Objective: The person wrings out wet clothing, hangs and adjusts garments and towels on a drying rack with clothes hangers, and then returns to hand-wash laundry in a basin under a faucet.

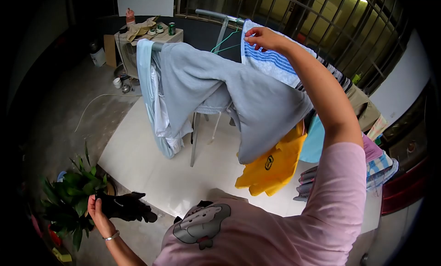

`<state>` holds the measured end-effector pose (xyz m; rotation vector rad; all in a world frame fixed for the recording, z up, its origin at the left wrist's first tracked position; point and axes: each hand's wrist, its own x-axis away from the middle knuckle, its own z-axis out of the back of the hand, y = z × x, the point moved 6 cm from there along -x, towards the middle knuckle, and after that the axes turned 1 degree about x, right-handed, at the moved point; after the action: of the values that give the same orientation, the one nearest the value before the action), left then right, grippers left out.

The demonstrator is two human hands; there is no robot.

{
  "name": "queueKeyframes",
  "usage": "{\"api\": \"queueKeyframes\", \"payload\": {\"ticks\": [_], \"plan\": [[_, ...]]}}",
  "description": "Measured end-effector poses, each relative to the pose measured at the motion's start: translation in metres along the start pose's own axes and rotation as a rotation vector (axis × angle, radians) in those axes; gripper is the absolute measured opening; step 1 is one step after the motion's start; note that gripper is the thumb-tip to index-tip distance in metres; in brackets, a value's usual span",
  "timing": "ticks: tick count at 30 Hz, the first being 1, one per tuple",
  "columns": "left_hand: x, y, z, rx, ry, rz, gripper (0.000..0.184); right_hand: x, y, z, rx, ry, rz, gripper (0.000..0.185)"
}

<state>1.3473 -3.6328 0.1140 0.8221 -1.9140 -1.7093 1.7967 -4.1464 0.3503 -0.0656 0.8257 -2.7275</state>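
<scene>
My left hand [97,215], low at the left, is closed on one end of a bunched black garment [126,207]; its exact kind cannot be made out. The garment stretches sideways toward my shirt, beside a leafy plant. My right hand [262,39] is raised at the top, in front of a white towel with blue stripes [271,61] on the drying rack. Its fingers are loosely bent and apart, with nothing visible in them; whether they touch the towel is unclear. Grey sweatpants [202,77] drape over the rack's nearer bar, just left of the towel.
A green hanger [228,46] hangs beside the towel. Below are a yellow garment [273,165] and more laundry to the right. The rack's metal leg [195,144] stands on pale flooring. A potted plant [76,188] and a cluttered cabinet [126,59] are at the left.
</scene>
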Motion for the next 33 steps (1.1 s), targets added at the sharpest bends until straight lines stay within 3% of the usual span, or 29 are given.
{"api": "queueKeyframes", "payload": {"ticks": [6,10,11,13,15,18,20,25,31,33], "plan": [[-0.023,-0.012,0.010,-0.156,0.017,-0.021,0.005,-0.109,0.038,-0.045,0.148,-0.205,-0.238,0.062],[-0.026,-0.018,0.012,-0.152,0.255,0.003,0.011,-0.176,0.068,-0.092,0.043,-0.288,-0.319,0.078],[-0.031,-0.024,0.017,-0.119,0.192,-0.007,0.018,-0.191,0.080,-0.108,-0.003,-0.300,-0.339,0.081],[-0.032,0.001,-0.007,-0.236,0.242,0.155,0.029,-0.208,0.088,-0.127,-0.059,-0.183,-0.409,0.087],[-0.039,0.004,-0.016,-0.273,0.299,0.150,0.028,-0.236,0.114,-0.139,-0.070,-0.086,-0.540,0.093],[-0.050,-0.002,-0.028,-0.291,0.378,0.178,0.026,-0.256,0.134,-0.147,-0.067,-0.039,-0.749,0.083],[-0.058,-0.001,-0.041,-0.302,0.408,0.217,0.024,-0.285,0.159,-0.159,-0.024,0.248,-0.755,0.078],[-0.077,-0.017,-0.045,-0.330,0.392,0.178,0.024,-0.309,0.189,-0.167,-0.115,0.430,-0.647,0.062],[-0.094,-0.027,-0.054,-0.319,0.462,0.150,0.025,-0.259,0.153,-0.117,0.154,0.554,-0.460,0.039],[-0.100,-0.030,-0.058,-0.317,0.486,0.156,0.027,-0.259,0.147,-0.085,0.228,0.592,-0.261,0.029]]}}
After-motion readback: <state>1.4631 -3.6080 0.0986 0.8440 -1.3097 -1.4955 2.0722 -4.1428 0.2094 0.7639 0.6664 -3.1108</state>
